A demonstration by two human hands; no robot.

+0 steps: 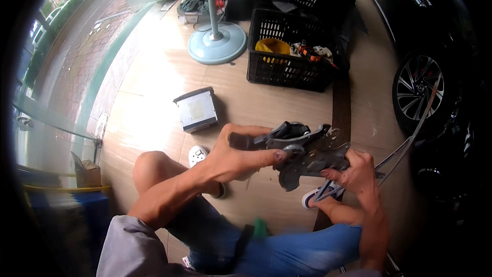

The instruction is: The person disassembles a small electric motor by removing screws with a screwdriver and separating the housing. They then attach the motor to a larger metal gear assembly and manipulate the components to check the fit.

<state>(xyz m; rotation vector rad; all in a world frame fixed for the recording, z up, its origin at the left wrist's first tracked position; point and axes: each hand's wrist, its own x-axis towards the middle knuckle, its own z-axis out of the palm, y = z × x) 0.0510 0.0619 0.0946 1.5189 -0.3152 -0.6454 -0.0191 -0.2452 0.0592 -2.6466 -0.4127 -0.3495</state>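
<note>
In front of me, a dark metal lever assembly is held in the air between both hands. It has a flat bracket plate, a black lever-like arm on top and a round part near the middle. My left hand is closed around its left end, the thumb pressed beside the round part. At the plate's right end, my right hand grips the edge with thumb and fingers. A thin greyish strip or cable runs past my right hand; whether it joins the assembly, I cannot tell.
On the tiled floor ahead lies a silver box-shaped unit. Behind it stand a fan's pale round base and a black crate holding a yellow item and tools. A dark car's wheel is at right, a small cardboard box at left.
</note>
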